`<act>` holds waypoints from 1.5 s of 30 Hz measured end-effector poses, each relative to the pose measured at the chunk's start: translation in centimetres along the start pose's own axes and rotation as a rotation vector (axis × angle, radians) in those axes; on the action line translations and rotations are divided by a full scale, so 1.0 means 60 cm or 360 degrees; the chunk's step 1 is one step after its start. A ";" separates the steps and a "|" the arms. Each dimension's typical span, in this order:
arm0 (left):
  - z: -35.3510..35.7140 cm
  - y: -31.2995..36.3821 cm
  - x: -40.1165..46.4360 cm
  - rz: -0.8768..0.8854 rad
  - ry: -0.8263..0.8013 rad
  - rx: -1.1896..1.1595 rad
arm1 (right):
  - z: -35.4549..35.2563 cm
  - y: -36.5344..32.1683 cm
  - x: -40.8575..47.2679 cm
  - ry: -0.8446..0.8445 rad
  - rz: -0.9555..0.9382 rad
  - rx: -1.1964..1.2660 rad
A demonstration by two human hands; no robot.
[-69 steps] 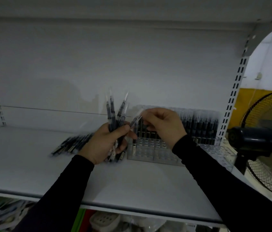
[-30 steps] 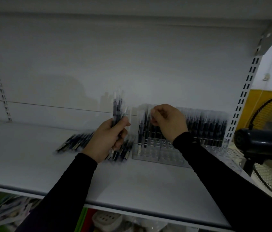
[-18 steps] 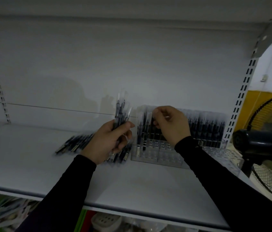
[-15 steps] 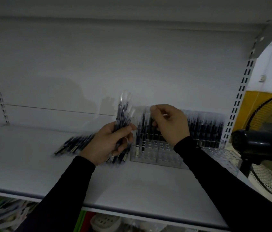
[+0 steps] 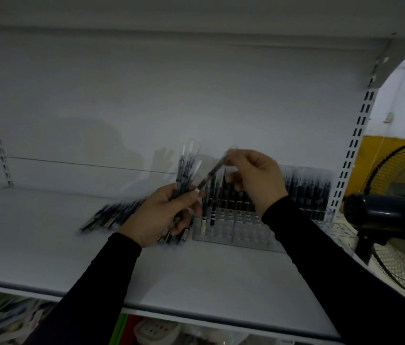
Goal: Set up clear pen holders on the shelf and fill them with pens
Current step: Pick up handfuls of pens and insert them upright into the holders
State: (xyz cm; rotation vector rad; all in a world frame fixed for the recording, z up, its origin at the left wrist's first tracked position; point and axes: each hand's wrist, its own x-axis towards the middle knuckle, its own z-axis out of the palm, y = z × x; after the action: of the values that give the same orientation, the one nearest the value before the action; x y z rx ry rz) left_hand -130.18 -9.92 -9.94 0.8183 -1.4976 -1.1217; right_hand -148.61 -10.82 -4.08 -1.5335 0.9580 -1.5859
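My left hand (image 5: 161,215) grips an upright bundle of dark pens (image 5: 185,170) above the white shelf (image 5: 47,245). My right hand (image 5: 258,178) pinches a single pen (image 5: 211,174) by its upper end; the pen slants down toward my left thumb. Just behind and below both hands stands a clear pen holder (image 5: 236,230). Its back rows hold several upright pens (image 5: 306,188), two more pens stand at its front left corner, and the remaining front slots show no pens.
A loose pile of pens (image 5: 111,215) lies on the shelf left of my left hand. A black floor fan (image 5: 390,215) stands at the right beyond the slotted upright (image 5: 353,145). Another shelf board hangs overhead; goods show below.
My right hand has come away from the holder's left rows and moved toward the bundle. It now pinches one pen slanted between both hands. The left hand has stayed about where it was.
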 end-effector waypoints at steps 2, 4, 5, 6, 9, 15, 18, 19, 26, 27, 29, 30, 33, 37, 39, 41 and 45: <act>-0.001 -0.001 0.001 -0.0008 0.0053 -0.0018 | -0.013 -0.009 0.011 0.0124 -0.0020 0.0145; -0.002 -0.002 0.003 -0.0013 0.0129 -0.0040 | -0.027 -0.013 0.020 0.0224 -0.0052 0.0256; -0.003 -0.003 0.005 -0.0009 0.0167 -0.0048 | -0.034 -0.013 0.025 0.0272 -0.0080 0.0289; -0.005 -0.005 0.006 0.0003 0.0193 -0.0044 | -0.040 -0.011 0.029 0.0318 -0.0118 0.0278; -0.010 -0.009 0.010 0.0066 0.0227 0.0023 | -0.051 0.007 0.038 0.0402 -0.0256 -0.0002; -0.015 -0.012 0.013 0.0170 0.0300 0.0138 | -0.050 0.043 0.039 0.0336 -0.0403 -0.0539; -0.015 -0.013 0.013 0.0215 0.0342 0.0165 | -0.044 0.052 0.036 0.0263 -0.0401 -0.0651; -0.014 -0.013 0.013 0.0224 0.0351 0.0168 | -0.043 0.054 0.035 0.0245 -0.0404 -0.0660; -0.011 -0.013 0.013 0.0225 0.0398 0.0220 | -0.040 0.050 0.037 0.0154 -0.0452 -0.0810; -0.011 -0.013 0.012 0.0224 0.0403 0.0224 | -0.040 0.050 0.037 0.0127 -0.0457 -0.0854; -0.011 -0.014 0.011 0.0224 0.0413 0.0233 | -0.038 0.054 0.036 0.0059 -0.0437 -0.0920; -0.011 -0.013 0.011 0.0221 0.0411 0.0240 | -0.037 0.059 0.035 0.0025 -0.0423 -0.0945; -0.010 -0.012 0.010 0.0213 0.0421 0.0253 | -0.034 0.075 0.032 -0.0069 -0.0356 -0.0998; -0.009 -0.009 0.008 0.0223 0.0418 0.0250 | -0.032 0.088 0.028 -0.0150 -0.0324 -0.1028; -0.008 -0.008 0.007 0.0227 0.0417 0.0256 | -0.032 0.089 0.026 -0.0194 -0.0315 -0.1078; -0.008 -0.008 0.008 0.0216 0.0420 0.0249 | -0.033 0.087 0.023 -0.0193 -0.0303 -0.1101; -0.005 -0.005 0.006 0.0222 0.0368 0.0224 | -0.032 0.067 0.013 0.0020 -0.0331 -0.0868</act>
State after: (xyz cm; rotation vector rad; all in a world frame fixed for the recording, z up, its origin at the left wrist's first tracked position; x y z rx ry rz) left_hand -129.97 -10.42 -10.13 0.8931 -1.4260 -0.7974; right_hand -150.57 -13.34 -7.28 -2.0481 1.3518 -1.5491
